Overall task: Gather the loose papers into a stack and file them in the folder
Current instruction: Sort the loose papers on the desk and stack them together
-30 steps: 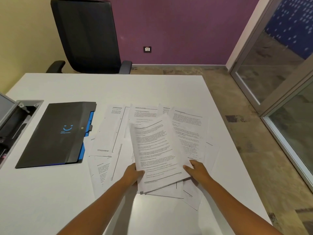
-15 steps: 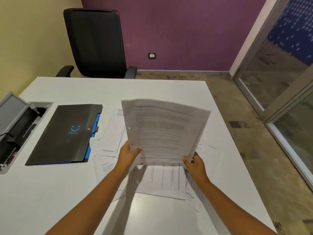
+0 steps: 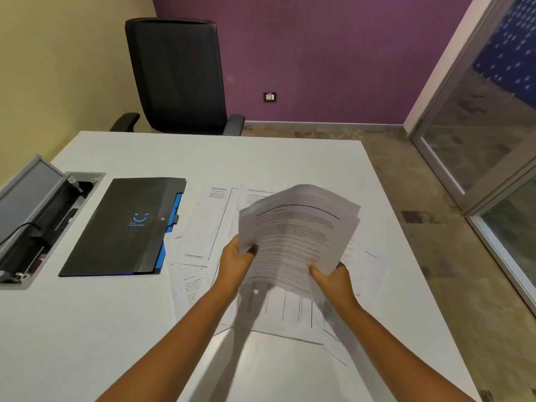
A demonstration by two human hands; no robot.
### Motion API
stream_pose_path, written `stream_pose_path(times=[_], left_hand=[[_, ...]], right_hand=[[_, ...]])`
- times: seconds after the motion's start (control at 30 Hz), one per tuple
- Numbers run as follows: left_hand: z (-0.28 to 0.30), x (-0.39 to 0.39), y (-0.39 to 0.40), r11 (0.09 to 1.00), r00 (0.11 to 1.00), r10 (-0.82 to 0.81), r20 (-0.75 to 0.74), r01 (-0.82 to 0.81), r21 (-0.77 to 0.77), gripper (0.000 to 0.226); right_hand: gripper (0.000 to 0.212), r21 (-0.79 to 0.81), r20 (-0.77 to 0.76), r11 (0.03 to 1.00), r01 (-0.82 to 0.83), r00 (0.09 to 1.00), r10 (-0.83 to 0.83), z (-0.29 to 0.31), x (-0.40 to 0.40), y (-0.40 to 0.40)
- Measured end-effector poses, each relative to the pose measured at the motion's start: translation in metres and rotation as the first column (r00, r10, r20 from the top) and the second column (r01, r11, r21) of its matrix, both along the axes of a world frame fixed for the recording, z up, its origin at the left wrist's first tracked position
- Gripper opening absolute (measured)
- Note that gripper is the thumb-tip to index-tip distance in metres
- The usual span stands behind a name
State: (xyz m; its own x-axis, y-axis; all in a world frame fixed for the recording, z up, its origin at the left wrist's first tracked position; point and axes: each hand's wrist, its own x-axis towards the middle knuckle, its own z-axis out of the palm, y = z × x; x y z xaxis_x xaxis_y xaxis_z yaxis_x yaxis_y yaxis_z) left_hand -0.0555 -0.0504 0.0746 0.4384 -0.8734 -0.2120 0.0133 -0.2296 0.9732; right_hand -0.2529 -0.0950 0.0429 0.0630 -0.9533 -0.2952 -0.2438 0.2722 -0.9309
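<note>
At centre frame I see the left hand and right hand each clamped on the lower edge of a raised sheaf of papers. Beneath it, loose sheets lie spread on the white table. At left, the black folder lies closed, blue tabs at its right edge. An open cable box is recessed at far left.

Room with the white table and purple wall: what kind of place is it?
Probably an office meeting room: a black office chair, a desk cable box set into the white table, and a glass partition.
</note>
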Motion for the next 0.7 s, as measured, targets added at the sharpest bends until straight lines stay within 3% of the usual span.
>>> stream_pose_path(times=[0.13, 0.23, 0.47, 0.57, 0.7], left_hand=[[-0.02, -0.006, 0.007, 0.988, 0.998, -0.07, 0.0, 0.069, 0.136, 0.043], [-0.035, -0.005, 0.015, 0.978, 0.995, -0.097, 0.013, 0.093, 0.184, 0.042], [-0.041, 0.024, 0.03, 0.986, 0.996, 0.085, 0.024, -0.087, 0.145, 0.03], [-0.049, 0.054, 0.049, 0.968, 0.984, 0.147, 0.096, -0.163, 0.191, 0.036], [-0.069, 0.092, 0.085, 0.893, 0.941, 0.178, 0.289, -0.277, 0.354, 0.039]], right_hand=[[0.042, 0.114, -0.17, 0.987, -0.118, 0.976, 0.136, -0.019, -0.01, 0.007], [0.044, 0.143, -0.284, 0.974, -0.174, 0.936, 0.209, -0.025, -0.018, 0.008], [0.034, 0.157, -0.203, 0.95, -0.271, 0.932, 0.299, -0.02, -0.014, 0.007], [0.03, 0.213, -0.233, 0.96, -0.182, 0.945, 0.231, -0.021, -0.012, 0.004], [0.036, 0.261, -0.501, 0.962, -0.074, 0.842, 0.201, -0.029, -0.024, -0.001]])
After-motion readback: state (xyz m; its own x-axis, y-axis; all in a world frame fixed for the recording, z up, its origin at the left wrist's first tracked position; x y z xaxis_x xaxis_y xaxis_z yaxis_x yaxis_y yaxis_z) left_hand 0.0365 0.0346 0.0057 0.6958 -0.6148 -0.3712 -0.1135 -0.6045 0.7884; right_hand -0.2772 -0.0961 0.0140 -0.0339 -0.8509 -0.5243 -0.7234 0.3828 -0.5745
